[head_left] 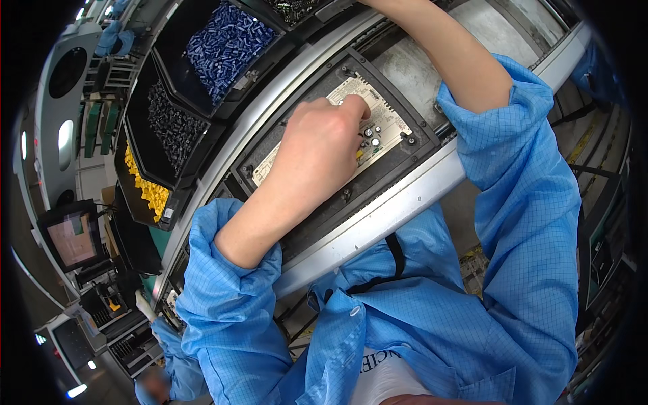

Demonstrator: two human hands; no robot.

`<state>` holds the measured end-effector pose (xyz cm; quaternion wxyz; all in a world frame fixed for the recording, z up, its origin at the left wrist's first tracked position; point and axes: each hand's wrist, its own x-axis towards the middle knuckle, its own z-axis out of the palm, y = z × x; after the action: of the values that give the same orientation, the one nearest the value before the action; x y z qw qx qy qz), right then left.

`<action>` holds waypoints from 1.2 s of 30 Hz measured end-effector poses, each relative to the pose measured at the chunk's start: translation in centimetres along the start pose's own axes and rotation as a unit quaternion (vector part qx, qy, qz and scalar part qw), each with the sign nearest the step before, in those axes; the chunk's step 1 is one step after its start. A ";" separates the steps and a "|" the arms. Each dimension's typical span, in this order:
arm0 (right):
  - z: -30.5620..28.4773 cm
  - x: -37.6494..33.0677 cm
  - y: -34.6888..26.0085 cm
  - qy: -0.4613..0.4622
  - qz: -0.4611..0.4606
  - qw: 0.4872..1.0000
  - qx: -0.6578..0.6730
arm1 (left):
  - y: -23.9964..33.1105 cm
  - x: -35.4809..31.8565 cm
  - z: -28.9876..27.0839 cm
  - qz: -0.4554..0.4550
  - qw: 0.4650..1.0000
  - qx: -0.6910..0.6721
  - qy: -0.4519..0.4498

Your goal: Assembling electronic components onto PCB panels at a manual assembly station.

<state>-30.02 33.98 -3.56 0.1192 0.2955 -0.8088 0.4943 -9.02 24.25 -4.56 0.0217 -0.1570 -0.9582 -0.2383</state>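
My left hand [324, 138] reaches over a cream-coloured circuit board [390, 120], its fingers curled and pointing down at the board. Its fingertips are mostly hidden behind the back of the hand, so whatever they pinch cannot be made out. Beside the fingers, several small round capacitors [375, 140] stand on the board, with a small yellow part [360, 154] close by. The board lies in a black carrier frame [388, 169] on the conveyor. My right forearm [449, 50] stretches out past the top edge of the picture, and the hand itself is out of view.
Beyond the rail stand black bins of blue components [226, 50], black components [174, 128] and yellow components [145, 183]. Another bin of small metallic parts [293, 9] is at the top. A silver rail [378, 226] runs along my side. Lower left, a co-worker's gloved hand [144, 305] and a monitor [71, 239] show.
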 end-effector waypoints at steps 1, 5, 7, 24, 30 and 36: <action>-0.1 0.2 0.6 0.002 0.000 1.000 -0.002 | 0.1 0.3 0.1 0.003 1.000 0.000 0.001; -0.8 0.2 -0.3 -0.045 0.062 0.982 0.173 | -0.9 -0.1 0.4 -0.005 1.000 -0.017 0.014; -1.8 -1.1 -2.2 -0.122 0.152 0.909 0.369 | -1.3 -0.8 -0.6 -0.053 0.996 -0.036 0.066; -5.3 -14.8 -4.1 -0.292 0.090 0.904 -0.299 | -19.5 -8.1 -8.0 -0.272 0.941 0.155 0.130; -4.5 -15.1 -4.9 -0.272 0.111 0.889 -0.352 | -18.6 -9.0 -7.6 -0.267 0.938 0.149 0.166; -4.5 -15.0 -4.9 -0.277 0.112 0.884 -0.360 | -18.5 -9.5 -7.8 -0.259 0.935 0.136 0.201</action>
<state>-15.56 41.60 -5.08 -0.0674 0.2643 -0.9590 0.0774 -6.05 2.35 -7.05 0.1730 0.1520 -0.9645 -0.1292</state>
